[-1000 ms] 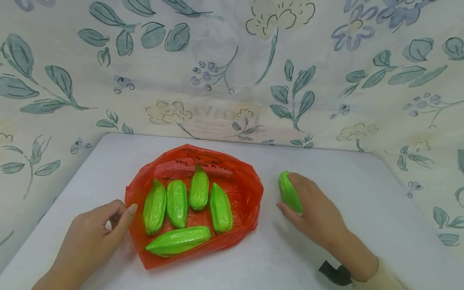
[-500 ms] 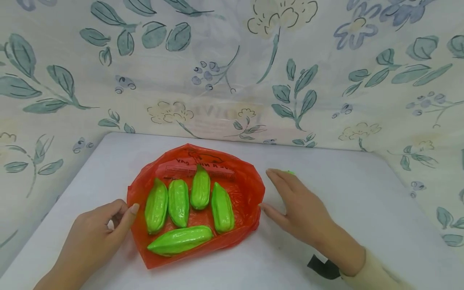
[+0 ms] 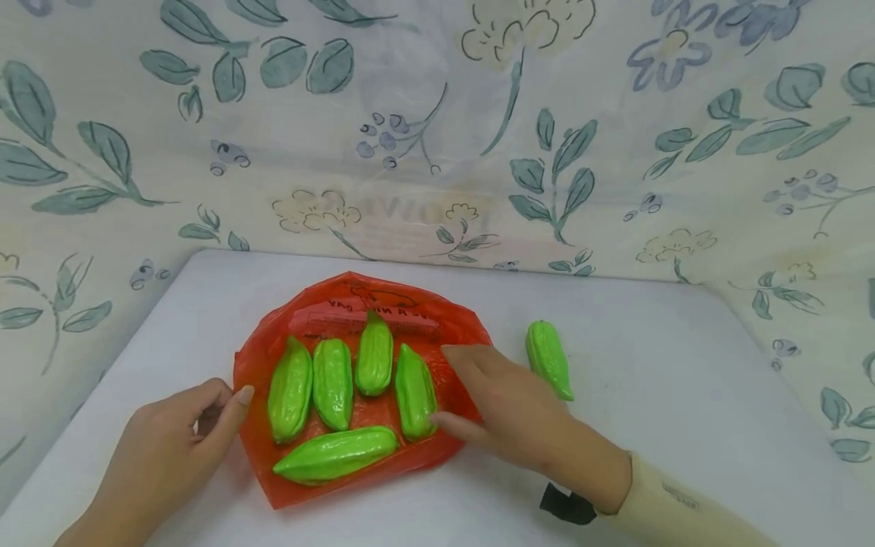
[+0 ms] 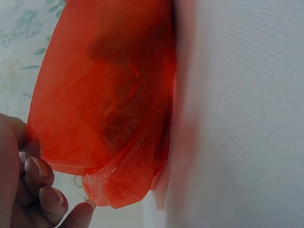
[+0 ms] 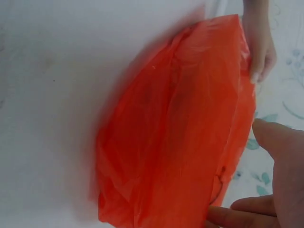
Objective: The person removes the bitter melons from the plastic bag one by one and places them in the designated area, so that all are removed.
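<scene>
On white table point(image 3: 656, 395), before floral cloth point(image 3: 437, 137), lies red bag point(image 3: 451, 334).

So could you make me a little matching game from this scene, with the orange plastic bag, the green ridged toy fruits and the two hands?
Things:
1. orange-red plastic bag
2. lone green ridged toy fruit
3. left hand
4. right hand

Places or states:
A. alone on the white table, right of the bag
B. pinches the bag's left edge
C. spread flat, bearing five green fruits
D. open, reaching over the bag's right side

Pairs: 1-C, 2-A, 3-B, 4-D
</scene>
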### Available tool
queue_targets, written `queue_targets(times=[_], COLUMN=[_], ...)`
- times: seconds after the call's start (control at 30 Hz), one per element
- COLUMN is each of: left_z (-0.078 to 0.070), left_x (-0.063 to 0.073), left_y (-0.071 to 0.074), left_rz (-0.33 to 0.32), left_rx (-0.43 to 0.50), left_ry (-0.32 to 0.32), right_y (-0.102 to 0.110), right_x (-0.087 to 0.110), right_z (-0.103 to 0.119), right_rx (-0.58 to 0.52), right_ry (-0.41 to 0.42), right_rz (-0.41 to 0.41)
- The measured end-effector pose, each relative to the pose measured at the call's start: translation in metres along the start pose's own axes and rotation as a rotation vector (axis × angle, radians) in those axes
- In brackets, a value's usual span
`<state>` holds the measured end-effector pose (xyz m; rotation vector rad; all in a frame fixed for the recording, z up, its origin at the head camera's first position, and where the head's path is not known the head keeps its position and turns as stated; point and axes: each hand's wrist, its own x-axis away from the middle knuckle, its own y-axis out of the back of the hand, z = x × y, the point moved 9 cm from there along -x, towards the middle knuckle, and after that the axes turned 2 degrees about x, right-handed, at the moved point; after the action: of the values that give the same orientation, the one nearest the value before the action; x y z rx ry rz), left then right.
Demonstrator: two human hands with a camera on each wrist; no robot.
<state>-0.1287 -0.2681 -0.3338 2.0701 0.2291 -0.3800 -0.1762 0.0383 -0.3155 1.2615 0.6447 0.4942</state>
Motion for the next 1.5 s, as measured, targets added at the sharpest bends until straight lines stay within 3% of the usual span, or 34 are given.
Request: queue_targets(times=[0.17, 0.37, 0.7, 1.2, 1.5], left_z=[0.001, 0.002, 0.004, 0.004, 0.001], left_x=[0.001, 0.001, 0.001, 0.002, 0.001], left_y=[0.0, -0.001, -0.002, -0.001, -0.001], left_rz=[-0.005, 0.01, 0.002, 0.013, 0.012], left_rx=[0.006, -0.009, -0.009, -0.015, -0.01], left_ry=[-0.004, 0.008, 0.009, 0.02, 0.01], right_y=[-0.014, -0.032, -0.048, -0.055, -0.058], right_x=[-0.012, -0.022, -0.033, -0.034, -0.031], right_z=[0.005, 0.007, 0.004, 0.003, -0.002], right_rx=[-0.011, 0.027, -0.066, -0.069, -0.1], right_ry=[-0.019, -0.035, -0.1, -0.124, -0.181], right_rz=[0.091, 0.142, 0.238, 0.3, 0.325])
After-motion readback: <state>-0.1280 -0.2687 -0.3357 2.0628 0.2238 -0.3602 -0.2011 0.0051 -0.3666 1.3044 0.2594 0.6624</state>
